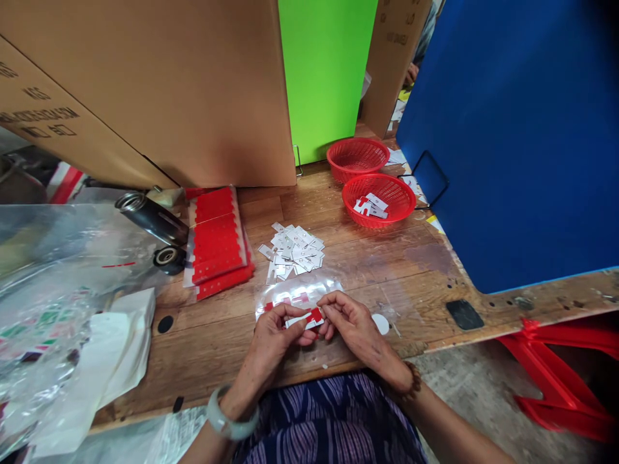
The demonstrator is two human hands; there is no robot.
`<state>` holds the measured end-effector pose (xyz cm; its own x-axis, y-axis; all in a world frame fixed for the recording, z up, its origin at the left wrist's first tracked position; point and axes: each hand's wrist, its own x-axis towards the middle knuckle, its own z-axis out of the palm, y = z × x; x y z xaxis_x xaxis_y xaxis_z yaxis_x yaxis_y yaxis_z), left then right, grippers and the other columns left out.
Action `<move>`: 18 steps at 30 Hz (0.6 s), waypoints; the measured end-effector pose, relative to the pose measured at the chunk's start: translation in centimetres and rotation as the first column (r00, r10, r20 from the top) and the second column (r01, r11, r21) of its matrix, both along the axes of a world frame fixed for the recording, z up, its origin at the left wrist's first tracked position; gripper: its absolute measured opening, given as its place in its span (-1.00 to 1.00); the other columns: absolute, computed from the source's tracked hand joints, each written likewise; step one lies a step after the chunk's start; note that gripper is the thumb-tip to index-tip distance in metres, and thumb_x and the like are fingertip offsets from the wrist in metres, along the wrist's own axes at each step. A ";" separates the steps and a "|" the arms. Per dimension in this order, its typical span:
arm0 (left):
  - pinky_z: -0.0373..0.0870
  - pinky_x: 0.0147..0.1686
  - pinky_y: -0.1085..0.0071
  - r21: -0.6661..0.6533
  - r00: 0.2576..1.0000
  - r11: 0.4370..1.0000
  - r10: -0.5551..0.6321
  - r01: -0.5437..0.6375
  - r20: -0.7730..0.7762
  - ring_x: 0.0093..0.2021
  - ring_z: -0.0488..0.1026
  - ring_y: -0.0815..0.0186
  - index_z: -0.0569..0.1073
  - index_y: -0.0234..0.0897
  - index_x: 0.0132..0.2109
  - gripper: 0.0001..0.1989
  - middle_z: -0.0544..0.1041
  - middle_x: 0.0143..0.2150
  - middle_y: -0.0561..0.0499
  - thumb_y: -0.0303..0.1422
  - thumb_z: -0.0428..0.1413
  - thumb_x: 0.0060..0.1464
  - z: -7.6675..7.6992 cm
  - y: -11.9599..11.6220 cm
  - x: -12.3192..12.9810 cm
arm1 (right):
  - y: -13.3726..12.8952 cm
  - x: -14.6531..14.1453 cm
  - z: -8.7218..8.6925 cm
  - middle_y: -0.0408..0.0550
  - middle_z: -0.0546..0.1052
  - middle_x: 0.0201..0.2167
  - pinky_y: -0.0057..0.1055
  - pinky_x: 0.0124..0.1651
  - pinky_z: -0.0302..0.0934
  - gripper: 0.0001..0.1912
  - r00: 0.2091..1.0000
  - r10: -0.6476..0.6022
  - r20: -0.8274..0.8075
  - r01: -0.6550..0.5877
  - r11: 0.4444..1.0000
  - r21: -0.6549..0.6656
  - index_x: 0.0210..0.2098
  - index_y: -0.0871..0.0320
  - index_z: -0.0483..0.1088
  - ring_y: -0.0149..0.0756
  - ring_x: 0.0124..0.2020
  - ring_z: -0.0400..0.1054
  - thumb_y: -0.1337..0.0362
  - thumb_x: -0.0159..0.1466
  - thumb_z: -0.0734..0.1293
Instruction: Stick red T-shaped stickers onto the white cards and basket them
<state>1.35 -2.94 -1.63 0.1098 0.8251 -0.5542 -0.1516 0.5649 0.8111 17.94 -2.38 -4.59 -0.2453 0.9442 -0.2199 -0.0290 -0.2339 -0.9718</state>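
Note:
Near the table's front edge, a small flat white piece with a red patch (315, 316) is between my two hands. My left hand (271, 338) has closed its thumb and fingers on the white end. The fingers of my right hand (355, 328) are pinched at the red end; fingertips partly hide it. Under and just beyond the hands lies a clear plastic sheet (324, 285) with several red pieces on it. Farther back is a loose pile of flat white-and-silver pieces (294, 251).
Two red baskets (358, 159) stand at the back right; the nearer holds several similar pieces. Left are stacked red sheets (217, 235), a dark flask (155, 219), its cap (169, 258) and plastic bags (43, 290). Cardboard (193, 90), green (324, 77) and blue panels (512, 142) enclose the table.

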 end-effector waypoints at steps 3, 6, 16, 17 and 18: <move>0.43 -0.46 0.56 0.008 1.000 1.000 0.001 -0.001 0.008 -0.54 0.54 0.36 0.40 -0.38 -0.28 -0.56 0.61 -0.50 -0.10 -0.24 0.37 -0.25 0.1 0.0 0.1 | 0.2 0.2 0.7 -0.22 0.43 -0.57 -0.47 -0.40 0.25 -0.66 0.997 0.049 -0.060 -0.051 0.998 -0.034 -0.12 0.17 0.32 -0.42 -0.53 0.36 0.03 0.29 0.21; 0.44 -0.47 0.56 0.000 1.000 1.000 0.009 -0.009 0.012 -0.53 0.54 0.37 0.41 -0.38 -0.27 -0.56 0.61 -0.51 -0.09 -0.23 0.38 -0.26 0.4 0.1 0.0 | 0.4 0.5 1.1 -0.24 0.41 -0.53 -0.49 -0.39 0.22 -0.60 0.978 0.153 -0.139 -0.165 0.983 -0.080 -0.09 0.17 0.32 -0.45 -0.51 0.33 0.07 0.18 0.36; 0.44 -0.50 0.58 -0.058 0.997 0.998 0.035 -0.031 0.071 -0.56 0.52 0.39 0.45 -0.41 -0.24 -0.52 0.60 -0.52 -0.08 -0.25 0.40 -0.32 0.7 0.0 -0.1 | -0.1 0.9 1.4 -0.17 0.51 -0.35 -0.45 -0.23 0.24 -0.89 0.983 0.118 0.140 -0.143 0.971 0.190 -0.21 0.09 0.41 -0.37 -0.32 0.40 0.25 0.26 0.32; 0.44 -0.49 0.58 -0.071 0.996 0.997 0.034 -0.028 0.085 -0.56 0.53 0.38 0.45 -0.41 -0.24 -0.51 0.60 -0.51 -0.09 -0.25 0.41 -0.33 0.7 0.0 -0.1 | -0.2 0.9 1.4 -0.17 0.52 -0.34 -0.44 -0.22 0.25 -0.89 0.979 0.104 0.176 -0.143 0.964 0.222 -0.21 0.09 0.41 -0.37 -0.30 0.41 0.25 0.27 0.31; 0.44 -0.48 0.57 -0.077 0.995 0.997 0.033 -0.026 0.091 -0.56 0.53 0.38 0.46 -0.41 -0.24 -0.51 0.61 -0.51 -0.09 -0.25 0.41 -0.33 0.7 0.0 -0.1 | -0.4 0.9 1.4 -0.16 0.52 -0.33 -0.44 -0.20 0.25 -0.89 0.976 0.087 0.199 -0.136 0.960 0.246 -0.21 0.09 0.42 -0.36 -0.30 0.41 0.25 0.27 0.30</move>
